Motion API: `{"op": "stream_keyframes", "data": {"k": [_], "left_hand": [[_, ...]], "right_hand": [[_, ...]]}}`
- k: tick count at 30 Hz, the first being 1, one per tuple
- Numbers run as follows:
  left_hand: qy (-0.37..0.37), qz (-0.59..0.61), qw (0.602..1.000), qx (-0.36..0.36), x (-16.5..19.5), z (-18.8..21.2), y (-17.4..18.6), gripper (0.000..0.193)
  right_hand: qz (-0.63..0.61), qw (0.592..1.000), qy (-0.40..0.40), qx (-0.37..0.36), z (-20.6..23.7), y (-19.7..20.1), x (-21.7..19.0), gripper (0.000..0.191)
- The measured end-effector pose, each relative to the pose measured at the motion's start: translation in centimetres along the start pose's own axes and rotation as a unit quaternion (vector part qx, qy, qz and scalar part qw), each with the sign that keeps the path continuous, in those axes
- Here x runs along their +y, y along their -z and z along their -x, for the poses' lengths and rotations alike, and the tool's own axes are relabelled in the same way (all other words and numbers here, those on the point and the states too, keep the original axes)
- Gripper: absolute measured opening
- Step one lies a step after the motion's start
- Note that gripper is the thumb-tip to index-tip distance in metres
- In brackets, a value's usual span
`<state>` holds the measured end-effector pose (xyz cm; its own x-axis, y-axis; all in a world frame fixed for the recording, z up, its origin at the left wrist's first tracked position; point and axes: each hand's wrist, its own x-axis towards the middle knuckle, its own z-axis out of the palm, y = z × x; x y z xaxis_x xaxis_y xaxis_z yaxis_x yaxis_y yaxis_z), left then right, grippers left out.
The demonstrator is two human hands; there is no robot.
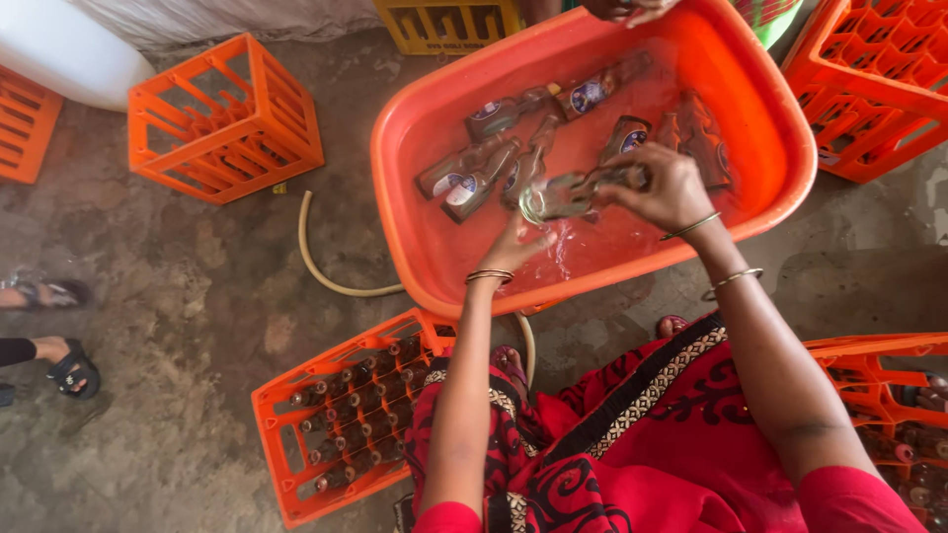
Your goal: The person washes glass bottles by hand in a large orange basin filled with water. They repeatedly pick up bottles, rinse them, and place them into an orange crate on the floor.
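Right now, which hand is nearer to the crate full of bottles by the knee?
Left. The left hand is at the tub's near edge, just above the crate. The right hand is farther into the tub, holding a bottle.

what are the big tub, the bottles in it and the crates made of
The tub looks like moulded plastic: even orange, glossy, rounded rim. The bottles look like brown glass, since they are see-through and glint when wet. The crates seem rigid plastic, an open lattice in matte orange.
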<state>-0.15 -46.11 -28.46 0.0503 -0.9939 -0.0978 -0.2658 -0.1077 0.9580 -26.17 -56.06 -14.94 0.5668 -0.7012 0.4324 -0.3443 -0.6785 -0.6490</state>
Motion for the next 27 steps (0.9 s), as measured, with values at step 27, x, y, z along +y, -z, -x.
{"op": "stream_keyframes", "data": {"k": [27], "left_hand": [[-0.171,0.263,0.921,0.232,5.3,1.4,3.2,0.088]], "right_hand": [[0.032,0.996,-0.055,-0.061,-0.8,-4.1,0.3,0.047]]}}
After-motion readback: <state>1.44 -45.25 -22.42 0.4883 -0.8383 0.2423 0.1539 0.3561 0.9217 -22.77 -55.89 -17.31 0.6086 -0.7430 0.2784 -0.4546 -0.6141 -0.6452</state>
